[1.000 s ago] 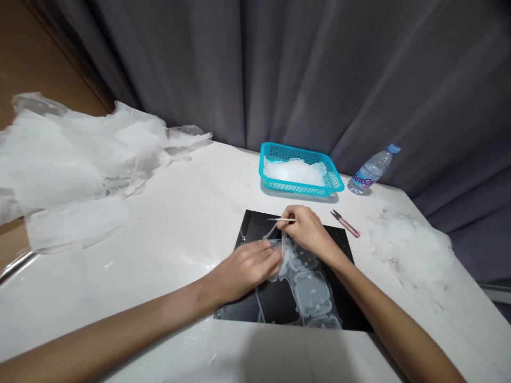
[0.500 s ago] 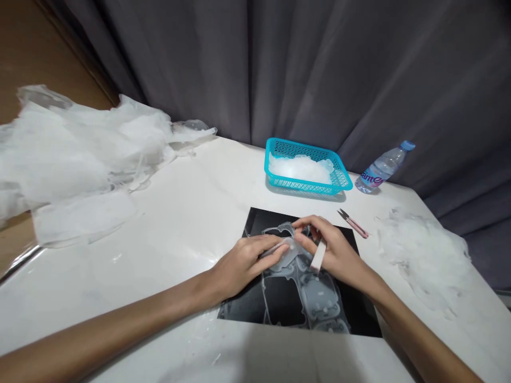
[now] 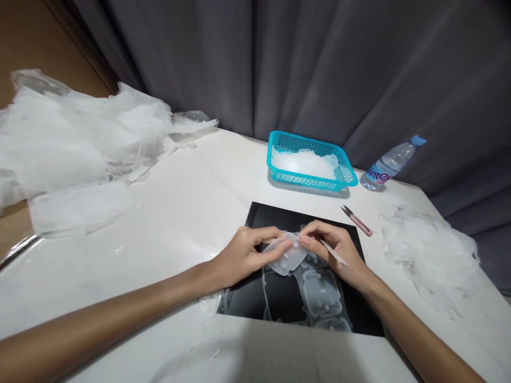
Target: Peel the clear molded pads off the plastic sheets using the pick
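Note:
My left hand [image 3: 255, 249] pinches a translucent, frosted soft-plastic piece [image 3: 290, 259] with small raised nubs, between thumb and fingers. At the right edge of that piece, the thumb and index finger of my right hand [image 3: 333, 247] are pinched together. A slim whitish strip-like tool [image 3: 334, 252] is tucked in my right palm; its kind is not clear. Below both hands a translucent moulded sheet [image 3: 321, 292] lies on a black board [image 3: 365, 314]. The sheet has a piece-shaped opening at left and several outlined pieces at right.
A turquoise basket [image 3: 311, 183] holds whitish translucent pieces [image 3: 303, 162]. Beside it stands a water bottle [image 3: 391, 162]. Pink-handled thread snips [image 3: 357, 221] lie right of the board. Translucent sheets are heaped at left [image 3: 80, 138], with a scrap pile [image 3: 431, 255] at right.
The frosted piece now faces up more fully between my hands. My right fingers have closed in on its edge, and the whitish tool has turned flatter in my palm. The view has shifted slightly.

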`<state>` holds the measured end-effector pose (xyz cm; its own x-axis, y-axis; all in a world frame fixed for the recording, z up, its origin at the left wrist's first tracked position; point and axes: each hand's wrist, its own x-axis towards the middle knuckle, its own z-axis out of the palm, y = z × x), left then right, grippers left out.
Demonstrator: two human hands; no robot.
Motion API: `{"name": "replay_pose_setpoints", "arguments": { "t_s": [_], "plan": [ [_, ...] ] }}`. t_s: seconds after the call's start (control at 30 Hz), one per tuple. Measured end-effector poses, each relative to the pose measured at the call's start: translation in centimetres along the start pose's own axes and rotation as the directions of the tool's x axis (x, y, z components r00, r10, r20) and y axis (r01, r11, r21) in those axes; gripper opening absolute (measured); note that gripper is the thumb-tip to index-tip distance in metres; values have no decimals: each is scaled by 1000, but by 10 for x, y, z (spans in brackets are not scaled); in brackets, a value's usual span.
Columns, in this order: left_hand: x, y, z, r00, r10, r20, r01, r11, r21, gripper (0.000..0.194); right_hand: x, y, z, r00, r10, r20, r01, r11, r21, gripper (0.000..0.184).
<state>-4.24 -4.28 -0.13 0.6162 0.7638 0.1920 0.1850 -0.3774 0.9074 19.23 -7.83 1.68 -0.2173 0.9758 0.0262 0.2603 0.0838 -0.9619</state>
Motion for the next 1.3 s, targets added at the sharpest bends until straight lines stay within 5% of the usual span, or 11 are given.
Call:
{"name": "replay_pose_setpoints", "arguments": {
  "t_s": [0.27, 0.43, 0.53, 0.6, 0.67, 0.8, 0.9, 1.1, 1.3],
  "plan": [
    [5, 2, 1, 997, -81, 9, 82, 987, -138, 29, 0, 4, 3, 998, 36, -58, -33, 998, 51, 25],
    [8, -1, 1, 993, -100, 62, 111, 976, -190, 24, 0, -3, 8, 1000, 26, -6, -27, 997, -66, 25],
    [2, -4, 3, 993, 107, 54, -109, 994, 30, 22, 6, -1, 9, 996, 23, -91, -45, 970, -241, 25],
    [-4, -4, 5, 955, 285, 82, -296, 940, 171, 22, 13, 4, 7, 974, -12, -226, -77, 921, -383, 25],
    [-7, -3, 6, 938, 334, 94, -346, 916, 202, 19, 20, 10, 0, 957, -43, -285, -99, 881, -464, 25],
    [-2, 0, 1, 998, 68, 2, -68, 997, 27, 16, 23, 12, -18, 967, -51, -249, -58, 908, -414, 26],
    [6, -1, -2, 995, -104, -6, 100, 976, -194, 24, 16, 0, -26, 950, -121, -287, -9, 910, -414, 30],
    [15, 0, -5, 979, -199, 35, 192, 867, -459, 29, 5, -16, -18, 995, -62, 84, 86, 942, -324, 23],
    [19, -3, -6, 958, -273, 83, 267, 756, -597, 31, 12, 0, -33, 996, -19, -85, -30, 843, -536, 24]
  ]
}}
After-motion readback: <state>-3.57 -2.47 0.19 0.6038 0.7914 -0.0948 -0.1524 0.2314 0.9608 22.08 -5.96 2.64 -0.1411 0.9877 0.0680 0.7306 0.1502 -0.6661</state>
